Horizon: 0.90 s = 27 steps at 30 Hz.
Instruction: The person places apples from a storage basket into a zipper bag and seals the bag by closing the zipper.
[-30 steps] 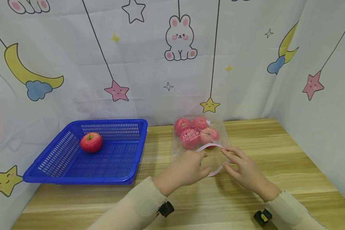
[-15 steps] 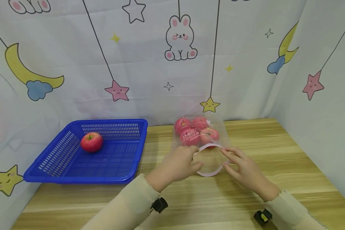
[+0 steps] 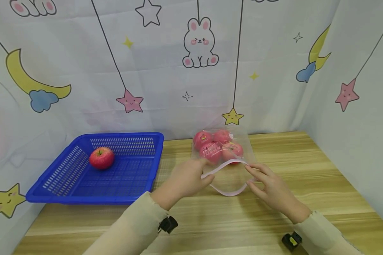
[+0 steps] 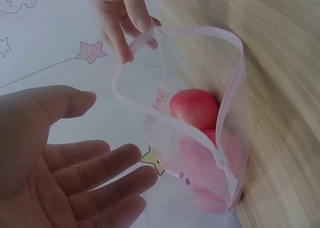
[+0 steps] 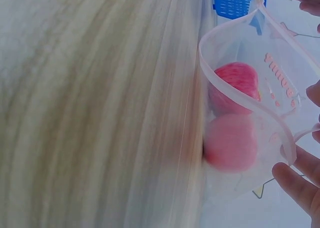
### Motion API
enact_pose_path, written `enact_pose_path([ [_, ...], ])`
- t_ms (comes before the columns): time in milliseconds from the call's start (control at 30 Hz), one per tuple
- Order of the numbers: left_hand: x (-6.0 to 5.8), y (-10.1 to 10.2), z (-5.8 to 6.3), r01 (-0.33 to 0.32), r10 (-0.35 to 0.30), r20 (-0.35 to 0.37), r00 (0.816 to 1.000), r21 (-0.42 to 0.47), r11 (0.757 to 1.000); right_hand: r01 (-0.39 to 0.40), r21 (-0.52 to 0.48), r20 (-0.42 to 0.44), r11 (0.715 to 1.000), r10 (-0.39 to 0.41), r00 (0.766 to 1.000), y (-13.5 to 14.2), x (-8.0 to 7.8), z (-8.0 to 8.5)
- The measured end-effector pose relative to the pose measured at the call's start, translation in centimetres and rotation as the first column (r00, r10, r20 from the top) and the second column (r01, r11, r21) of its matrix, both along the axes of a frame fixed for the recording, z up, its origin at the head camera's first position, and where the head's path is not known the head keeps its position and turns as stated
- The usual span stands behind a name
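A clear zip bag [image 3: 231,193] with a pale pink rim lies on the table, its mouth gaping toward me. Several red apples [image 3: 210,152] rest inside at its far end. My right hand [image 3: 272,189] pinches the rim at the bag's right corner; the left wrist view shows its thumb and fingers [image 4: 142,24] on that corner. My left hand [image 3: 185,180] is just left of the mouth. In the left wrist view its fingers [image 4: 95,170] are spread and loosely bent, apart from the bag, holding nothing.
A blue plastic basket [image 3: 92,199] stands on the left of the wooden table [image 3: 210,226], with one red apple [image 3: 101,158] in it. Behind hangs a white curtain [image 3: 166,71] printed with rabbits, stars and moons, and more of it borders both sides.
My left hand has moved left, from inside the bag's mouth to beyond its left side. The right hand keeps its pinch on the rim, and the mouth's left side shows more.
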State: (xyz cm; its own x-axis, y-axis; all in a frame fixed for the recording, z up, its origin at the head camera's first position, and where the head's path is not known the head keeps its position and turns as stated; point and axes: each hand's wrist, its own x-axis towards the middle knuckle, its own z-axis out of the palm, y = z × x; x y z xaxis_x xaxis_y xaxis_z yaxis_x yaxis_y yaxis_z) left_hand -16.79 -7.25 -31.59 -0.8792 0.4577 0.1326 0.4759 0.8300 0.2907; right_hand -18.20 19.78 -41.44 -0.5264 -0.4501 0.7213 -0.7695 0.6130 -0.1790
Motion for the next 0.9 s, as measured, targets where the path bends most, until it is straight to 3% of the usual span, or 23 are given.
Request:
enact_pose_path([
  [300,-0.5,-1.7,0.6,-0.07,0.07,-0.02,0.997,-0.033,0.997,-0.015,-0.013,0.009,1.0,0.015,1.0,0.0,0.0,0.0],
  [600,-1.0,-3.8,1.2,-0.187,0.187,-0.017,0.982,-0.062,0.98,-0.009,-0.008,0.023,1.0,0.009,1.0,-0.1,0.1,0.0],
  [900,-1.6,-5.7,1.8,-0.217,0.215,-0.041,0.976,-0.048,0.975,0.003,-0.001,0.035,1.0,-0.003,0.999,0.0,0.1,0.0],
])
